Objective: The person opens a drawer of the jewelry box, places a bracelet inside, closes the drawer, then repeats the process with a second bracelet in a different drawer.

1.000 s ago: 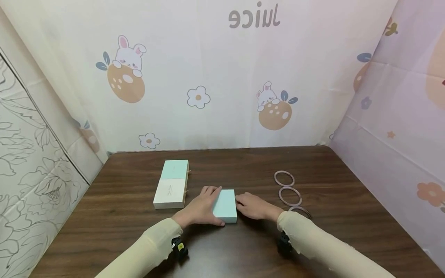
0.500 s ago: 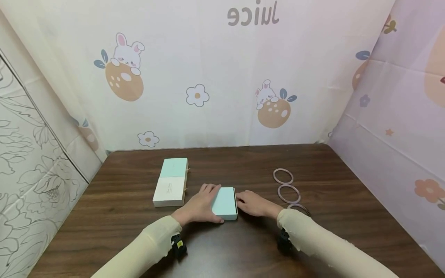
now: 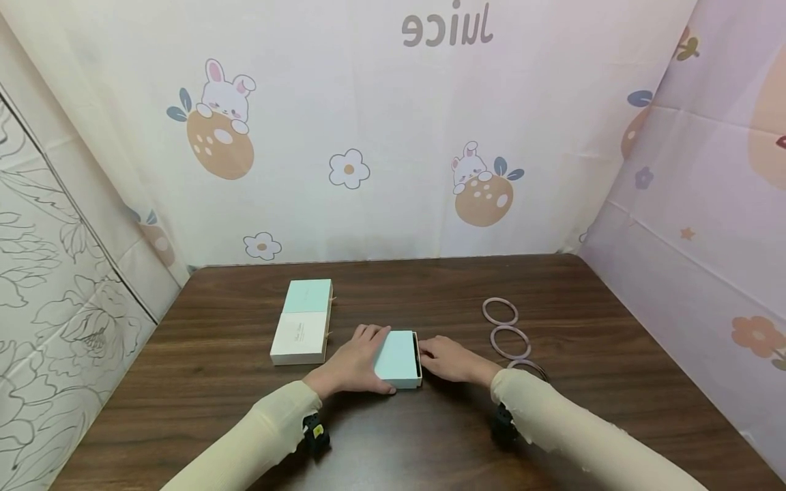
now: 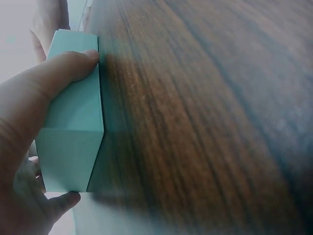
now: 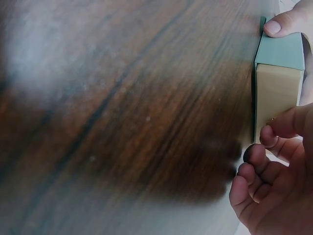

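On the tabletop [image 3: 393, 286], a mint box [image 3: 308, 296] and a cream box [image 3: 299, 336] lie end to end at left; at right, the sleeve [image 3: 546, 402] partly hides the nearest of three rings [image 3: 508, 327]. Between these, the left hand [image 3: 351, 363] grips a pale-green case [image 3: 396, 358], thumb on its near side; the right hand's [image 3: 451, 360] fingers pinch the end of its drawer [image 5: 276, 90], which juts out slightly further than half a second ago.

From the mint drawer box [image 3: 395, 358], bare desk [image 3: 405, 293] opens at 12 and 6 o'clock; left fingers [image 3: 370, 333] block 9, right fingers [image 3: 428, 348] 3, white-and-mint boxes [image 3: 301, 333] 10, three lilac rings [image 3: 503, 326] 2 to 3.
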A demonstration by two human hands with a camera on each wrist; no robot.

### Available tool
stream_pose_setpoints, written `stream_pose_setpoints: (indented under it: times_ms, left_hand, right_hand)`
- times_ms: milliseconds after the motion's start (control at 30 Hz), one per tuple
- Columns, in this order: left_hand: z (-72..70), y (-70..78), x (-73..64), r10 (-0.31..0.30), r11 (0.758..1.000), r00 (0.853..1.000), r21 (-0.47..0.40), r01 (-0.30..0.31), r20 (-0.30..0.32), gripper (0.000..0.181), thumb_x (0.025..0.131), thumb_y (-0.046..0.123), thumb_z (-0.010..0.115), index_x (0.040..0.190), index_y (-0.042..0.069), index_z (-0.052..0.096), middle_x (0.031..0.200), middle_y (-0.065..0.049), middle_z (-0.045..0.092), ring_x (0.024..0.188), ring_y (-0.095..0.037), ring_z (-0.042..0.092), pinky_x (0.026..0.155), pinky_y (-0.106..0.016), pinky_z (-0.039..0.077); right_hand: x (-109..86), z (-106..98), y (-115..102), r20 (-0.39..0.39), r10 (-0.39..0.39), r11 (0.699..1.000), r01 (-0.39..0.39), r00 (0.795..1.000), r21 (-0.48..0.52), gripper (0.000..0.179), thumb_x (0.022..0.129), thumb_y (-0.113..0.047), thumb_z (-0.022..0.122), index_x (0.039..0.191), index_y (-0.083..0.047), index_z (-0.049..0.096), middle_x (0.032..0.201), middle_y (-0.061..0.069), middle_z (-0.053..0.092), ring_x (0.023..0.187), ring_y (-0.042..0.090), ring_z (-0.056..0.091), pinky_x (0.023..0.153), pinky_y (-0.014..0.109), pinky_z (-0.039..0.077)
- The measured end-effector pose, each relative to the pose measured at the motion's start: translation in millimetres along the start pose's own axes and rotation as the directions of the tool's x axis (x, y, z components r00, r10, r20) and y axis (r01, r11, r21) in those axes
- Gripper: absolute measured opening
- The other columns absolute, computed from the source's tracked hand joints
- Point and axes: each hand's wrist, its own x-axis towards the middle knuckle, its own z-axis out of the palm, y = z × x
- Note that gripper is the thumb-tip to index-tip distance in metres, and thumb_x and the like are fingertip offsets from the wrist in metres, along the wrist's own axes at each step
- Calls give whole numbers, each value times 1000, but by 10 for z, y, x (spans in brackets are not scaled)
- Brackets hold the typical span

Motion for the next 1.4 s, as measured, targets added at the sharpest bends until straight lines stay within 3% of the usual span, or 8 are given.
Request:
stream_pose_setpoints:
  times_ms: [600, 833, 1400]
  left_hand:
    - [23, -8, -20, -15, 1000, 1000, -10, 15, 5, 107, 65, 53, 80, 146, 2, 32, 134, -10, 43, 118, -23, 37, 87, -37, 45]
    - [24, -10, -16, -18, 1000, 1000, -7, 18, 5, 107, 66, 54, 79, 147, 3, 31, 135, -9, 43, 118, -22, 37, 86, -37, 45]
    - [37, -23, -8, -21, 1000, 1000, -12, 21, 9, 108, 66, 54, 79, 148, 4, 30, 136, -8, 42, 120, -22, 36, 88, -37, 44]
  right_hand:
    - [-86, -61, -5, 23, 88, 996, -87, 996, -23, 16, 96, -13, 49, 85, -18, 60, 74, -7, 53, 80, 17, 50, 73, 40, 40]
    - [-107, -79, -2, 23, 82, 996, -82, 996, -30, 21, 95, -11, 48, 75, -15, 51, 65, -4, 45, 71, 17, 43, 68, 37, 36]
    - [-127, -85, 30, 9, 74, 997, -73, 997, -18, 21, 93, -11, 48, 73, -15, 49, 63, -5, 41, 66, 14, 41, 65, 34, 35]
